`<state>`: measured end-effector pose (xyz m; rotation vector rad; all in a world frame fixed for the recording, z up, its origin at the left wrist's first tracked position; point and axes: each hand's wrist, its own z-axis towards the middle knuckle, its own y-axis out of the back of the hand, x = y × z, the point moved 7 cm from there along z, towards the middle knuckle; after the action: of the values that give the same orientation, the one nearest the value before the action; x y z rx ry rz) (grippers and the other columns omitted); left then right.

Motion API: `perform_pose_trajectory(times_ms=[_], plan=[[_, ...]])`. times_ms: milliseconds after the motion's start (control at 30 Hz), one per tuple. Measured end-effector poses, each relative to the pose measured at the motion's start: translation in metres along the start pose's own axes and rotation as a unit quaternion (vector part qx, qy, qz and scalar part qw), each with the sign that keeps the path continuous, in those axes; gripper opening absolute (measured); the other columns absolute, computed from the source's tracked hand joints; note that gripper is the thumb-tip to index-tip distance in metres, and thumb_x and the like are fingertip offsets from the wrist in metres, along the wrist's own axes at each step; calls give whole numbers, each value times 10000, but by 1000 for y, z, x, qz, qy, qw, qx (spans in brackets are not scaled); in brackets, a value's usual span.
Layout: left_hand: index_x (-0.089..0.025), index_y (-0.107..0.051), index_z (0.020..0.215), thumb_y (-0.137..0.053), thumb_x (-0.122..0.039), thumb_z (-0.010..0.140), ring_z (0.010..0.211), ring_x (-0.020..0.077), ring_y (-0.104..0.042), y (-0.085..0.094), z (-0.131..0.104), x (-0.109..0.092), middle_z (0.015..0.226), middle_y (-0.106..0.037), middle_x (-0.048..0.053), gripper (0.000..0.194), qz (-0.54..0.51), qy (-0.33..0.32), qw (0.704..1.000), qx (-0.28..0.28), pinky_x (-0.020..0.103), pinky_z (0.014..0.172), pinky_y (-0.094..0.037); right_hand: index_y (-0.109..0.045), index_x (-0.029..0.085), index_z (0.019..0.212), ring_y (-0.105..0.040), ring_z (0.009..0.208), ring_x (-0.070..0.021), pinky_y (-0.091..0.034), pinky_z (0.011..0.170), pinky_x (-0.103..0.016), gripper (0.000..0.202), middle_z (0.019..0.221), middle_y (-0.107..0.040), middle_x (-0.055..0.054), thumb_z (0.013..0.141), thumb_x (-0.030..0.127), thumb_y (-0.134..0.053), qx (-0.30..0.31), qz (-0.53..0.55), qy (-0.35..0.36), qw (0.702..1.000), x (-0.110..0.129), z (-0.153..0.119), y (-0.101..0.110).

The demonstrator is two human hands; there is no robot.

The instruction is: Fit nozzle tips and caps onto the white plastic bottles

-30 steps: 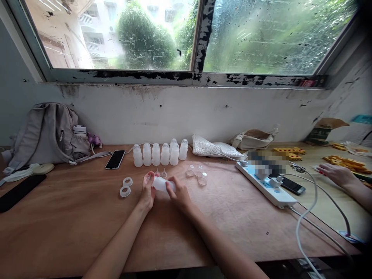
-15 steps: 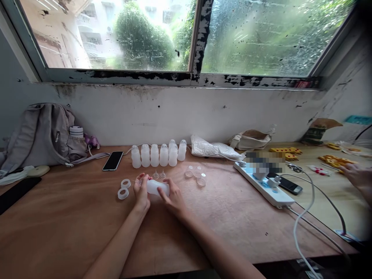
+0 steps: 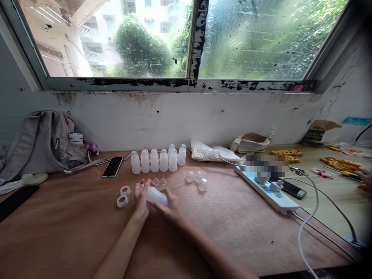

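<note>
A frosted white bottle [image 3: 157,196] lies tilted between my two hands above the brown table. My left hand [image 3: 141,199] is closed around its upper end, where a small clear part shows at the fingers. Around the bottle's base, my right hand [image 3: 171,205] has its fingers wrapped. Two clear nipple-shaped pieces [image 3: 159,180] stand just behind my hands. Two white rings [image 3: 123,196] lie left of my left hand. To the right are several clear round caps [image 3: 198,178]. Several capped bottles [image 3: 154,161] stand in a row farther back.
A phone [image 3: 112,167] and a grey backpack [image 3: 48,143] are at the left. A silver pouch [image 3: 213,152] lies near the wall. A power strip [image 3: 269,190] with cables is on the right, beside a neighbouring table holding yellow parts [image 3: 341,163] and another person's hand [image 3: 364,178].
The view has tilted slightly upward. Both my hands still hold the bottle, which is tilted a little more. The other person's hand has moved towards the right edge, beside a yellow tool.
</note>
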<state>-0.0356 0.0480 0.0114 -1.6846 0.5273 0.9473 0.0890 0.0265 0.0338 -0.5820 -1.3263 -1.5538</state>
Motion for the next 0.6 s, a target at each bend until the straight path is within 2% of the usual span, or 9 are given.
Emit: perform_pose_trajectory(times_ms=[67,133,200,300,367,467,600], plan=[[-182,-499,914,-694,-276,589,633,146,-620,1,1,4,708,-633,18,391,18,25,1000,6,232,556,-473,-504,180,963,-579,776,-198,-430,650,-269,440,874,-618,-53,600,374,-660,27,-59,43,997,8,-2,-5],[-161,-530,876,-683,-275,585,631,154,-620,1,2,8,674,-633,20,348,35,44,998,14,239,558,-474,-511,171,971,-590,730,-210,-430,610,-274,447,827,-627,-54,584,333,-665,48,-92,25,994,6,-3,-8],[-151,-551,844,-673,-265,572,643,157,-621,1,2,9,647,-629,13,319,41,49,998,19,241,571,-476,-538,163,925,-592,683,-199,-424,576,-259,382,757,-627,-35,596,320,-652,53,-80,1,995,4,-3,-7],[-142,-571,798,-666,-249,546,666,166,-622,-3,1,6,618,-621,7,290,44,46,997,37,233,576,-466,-575,158,845,-579,654,-167,-416,532,-221,330,716,-614,-8,580,330,-668,73,1,-36,997,0,-2,-7],[-143,-573,748,-661,-244,538,689,174,-623,-6,0,3,593,-611,2,250,45,42,997,52,223,577,-453,-578,154,821,-544,540,-126,-393,453,-198,314,644,-588,15,572,322,-670,98,60,-90,989,-7,-2,-10],[-152,-558,680,-648,-248,544,725,178,-618,-10,-2,-1,580,-603,-2,189,44,34,996,68,218,589,-442,-559,152,808,-412,349,-65,-308,324,-175,256,532,-522,54,602,291,-626,142,152,-157,965,-14,-5,-17],[-162,-540,650,-638,-259,558,749,176,-612,-13,-5,-4,589,-599,-7,166,39,29,995,83,224,619,-441,-557,149,770,-350,307,-42,-255,278,-161,204,506,-495,66,592,237,-603,162,240,-165,943,-14,-5,-21]])
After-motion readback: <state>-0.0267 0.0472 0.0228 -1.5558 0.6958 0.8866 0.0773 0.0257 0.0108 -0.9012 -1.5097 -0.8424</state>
